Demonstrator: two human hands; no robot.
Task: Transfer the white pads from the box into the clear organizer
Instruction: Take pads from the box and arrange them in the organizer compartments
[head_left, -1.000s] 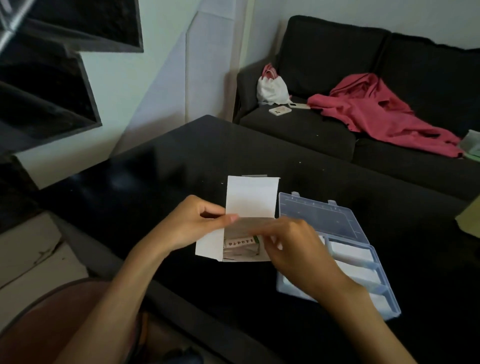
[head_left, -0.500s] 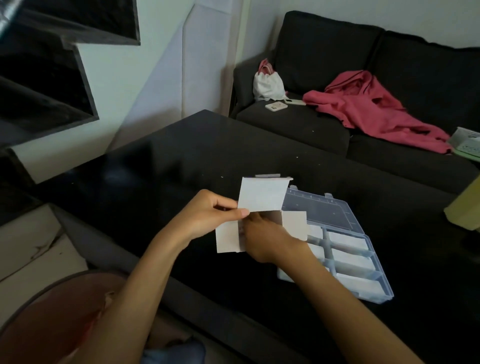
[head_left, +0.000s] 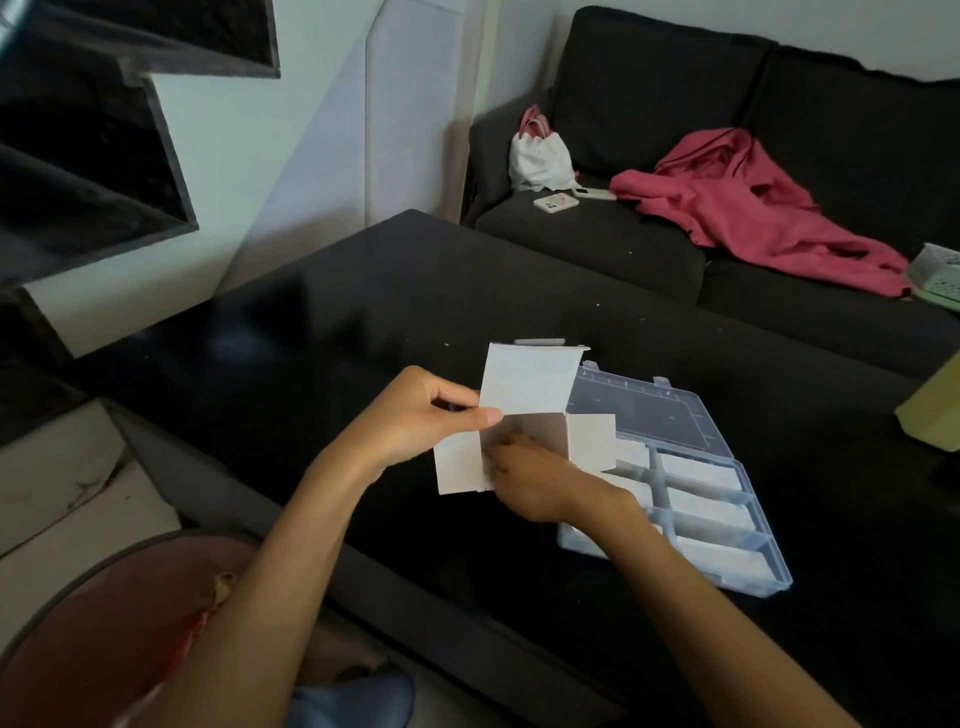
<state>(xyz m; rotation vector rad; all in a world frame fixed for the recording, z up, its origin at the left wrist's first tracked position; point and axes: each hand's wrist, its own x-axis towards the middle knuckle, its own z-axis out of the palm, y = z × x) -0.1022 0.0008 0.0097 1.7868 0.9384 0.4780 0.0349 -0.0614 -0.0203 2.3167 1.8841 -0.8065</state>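
Observation:
A white cardboard box (head_left: 524, 387) with its flaps open is held above the black table (head_left: 337, 332). My left hand (head_left: 421, 415) pinches the box at its left side, thumb on the front. The fingers of my right hand (head_left: 535, 480) reach into the box's open mouth and are hidden inside; whether they hold a pad cannot be told. Just right of the box lies the clear organizer (head_left: 727, 571), lid open and flat behind it. White pads (head_left: 701, 473) lie in several of its compartments.
A dark sofa (head_left: 649, 104) stands behind the table with a pink garment (head_left: 737, 208), a white bag (head_left: 537, 156) and two phones (head_left: 555, 202). A pale green object (head_left: 935, 410) sits at the table's right edge. Dark stair steps (head_left: 78, 156) rise on the left.
The box has been lifted and tilted toward me, and my right hand has gone from its front into its open mouth. My view has shifted slightly.

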